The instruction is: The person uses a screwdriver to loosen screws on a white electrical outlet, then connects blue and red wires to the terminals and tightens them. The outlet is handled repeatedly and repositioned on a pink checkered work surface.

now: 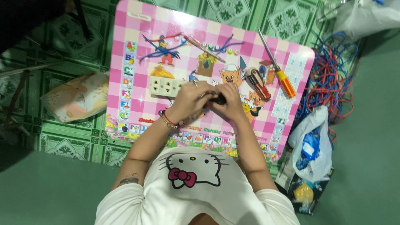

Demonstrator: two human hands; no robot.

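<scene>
- Both hands close together over a small dark part (219, 100) held just above the pink table (125, 25); the left hand (189, 98) wraps its fingers around one side of it, pinching it, and the right hand (230, 100) presses its fingers onto the other side.
- From the head camera, the dark part sits between the two hands, near the middle of the table, mostly hidden by the fingers; what kind of part it is I cannot tell.
- Just beside the left hand lies a white power strip (166, 86) with its sockets facing up.
- Near the right hand rest red-handled pliers (258, 83), and further right a screwdriver (279, 66) with a red and yellow handle lies at a slant.
- Blue and red wire pieces (164, 46) lie at the far side of the table; a big tangle of wire (329, 79) sits on the floor off its right edge.
- My judgement: the step in hand is fitting or working on the small part by fingers alone; the next move seems to call for a firm pinch with one hand and a free hand for a tool.
</scene>
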